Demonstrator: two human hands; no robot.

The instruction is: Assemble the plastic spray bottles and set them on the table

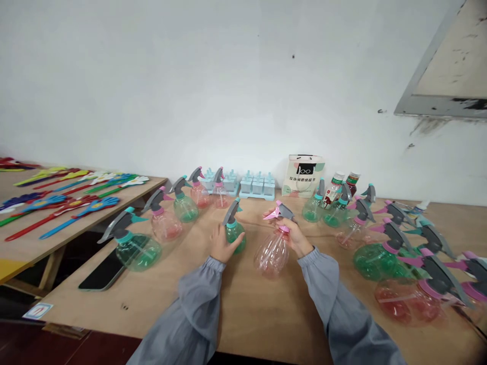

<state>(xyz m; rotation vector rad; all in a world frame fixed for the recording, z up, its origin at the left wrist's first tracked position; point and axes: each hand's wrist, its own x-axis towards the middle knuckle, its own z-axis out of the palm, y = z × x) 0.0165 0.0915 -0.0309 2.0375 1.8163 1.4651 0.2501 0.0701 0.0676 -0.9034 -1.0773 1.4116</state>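
My right hand [293, 234] is closed around the neck of a pink clear spray bottle [271, 256], which has a pink and grey trigger head and tilts a little. To its left, my left hand [224, 242] is against a green spray bottle [236, 235] with a grey and teal trigger head; thumb and fingers lie on either side of its round body. That green bottle stands upright on the wooden table [262, 314]. Part of its body is hidden by my left hand.
Several spray bottles [165, 223] stand at left, one beside a phone [102, 271]. More bottles [375, 261] crowd the right. Against the wall are light blue ice-pop molds [257, 186], a paper bag [302, 177] and two labelled bottles [334, 188]. Colourful hand-shaped clappers [76, 203] lie on another table.
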